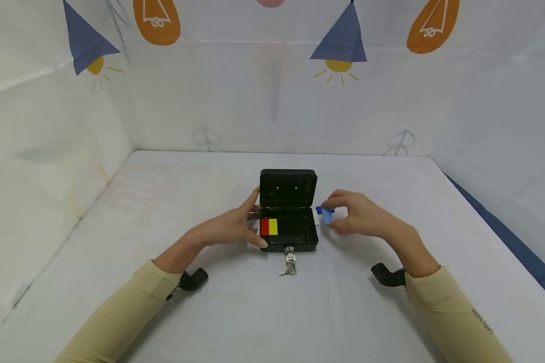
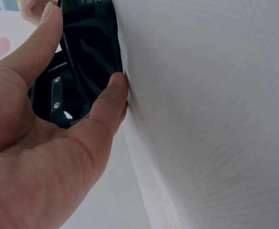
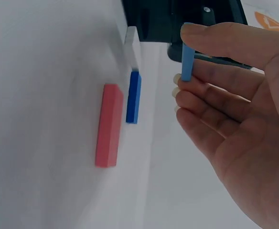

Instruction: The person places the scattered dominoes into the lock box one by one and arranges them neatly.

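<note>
A black metal cash box [image 1: 295, 233] stands on the table with its lid [image 1: 288, 187] raised. Inside, at the left, a red block [image 1: 264, 227] and a yellow block [image 1: 273, 227] lie side by side. My left hand [image 1: 227, 228] holds the box by its left side, thumb at the front corner and fingers farther back. Just right of the box, my right hand [image 1: 361, 214] pinches a light blue block [image 3: 187, 62] between thumb and fingertips, raised above the table.
In the right wrist view, a white block [image 3: 133, 47], a dark blue block [image 3: 134, 98] and a pink block [image 3: 109, 126] lie on the table beside the box. Keys [image 1: 290, 263] hang from the box's front lock. A white wall sheet [image 1: 236, 101] rises behind the table.
</note>
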A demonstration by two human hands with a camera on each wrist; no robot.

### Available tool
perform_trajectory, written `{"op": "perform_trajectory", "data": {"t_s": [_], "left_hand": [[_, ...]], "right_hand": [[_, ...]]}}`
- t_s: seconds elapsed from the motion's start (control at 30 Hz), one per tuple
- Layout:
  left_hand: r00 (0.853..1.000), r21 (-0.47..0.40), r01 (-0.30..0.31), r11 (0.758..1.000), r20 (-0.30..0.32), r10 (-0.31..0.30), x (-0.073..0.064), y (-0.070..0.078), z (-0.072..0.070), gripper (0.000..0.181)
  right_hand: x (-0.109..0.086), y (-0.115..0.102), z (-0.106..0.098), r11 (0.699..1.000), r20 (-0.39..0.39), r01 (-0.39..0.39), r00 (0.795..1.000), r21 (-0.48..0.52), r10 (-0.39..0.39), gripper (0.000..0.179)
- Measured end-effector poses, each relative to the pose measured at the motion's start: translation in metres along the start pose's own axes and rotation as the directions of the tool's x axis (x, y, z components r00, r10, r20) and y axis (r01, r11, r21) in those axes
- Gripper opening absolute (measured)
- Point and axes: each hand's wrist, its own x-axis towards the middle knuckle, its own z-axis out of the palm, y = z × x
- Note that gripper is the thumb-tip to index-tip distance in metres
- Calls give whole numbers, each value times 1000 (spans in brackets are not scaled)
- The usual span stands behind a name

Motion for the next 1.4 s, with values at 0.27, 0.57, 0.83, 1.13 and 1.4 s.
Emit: {"op": "perform_trajectory", "data": {"t_s": [0.27, 0.57, 0.83, 1.13, 1.4], "left_hand": [[1000, -1, -3, 1000, 4, 3, -1, -1, 0, 135], [1000, -2, -9, 1000, 9, 9, -4, -1, -1, 135], [1000, -5, -18, 1000, 10, 18, -4, -3, -2, 134], [1000, -7, -21, 1000, 13, 21, -4, -1, -1, 134], [1000, -2, -20, 1000, 15, 20, -5, 1, 0, 133]], "right_hand": [[6, -11, 2, 999, -23, 20, 1000, -39, -21, 39], [9, -22, 5, 998, -11, 62, 998, -17, -62, 39], [17, -36, 7, 997, 3, 81, 997, -19, -81, 41], [19, -40, 14, 997, 10, 75, 997, -26, -75, 41], [22, -43, 24, 994, 13, 97, 995, -53, -97, 41]]}}
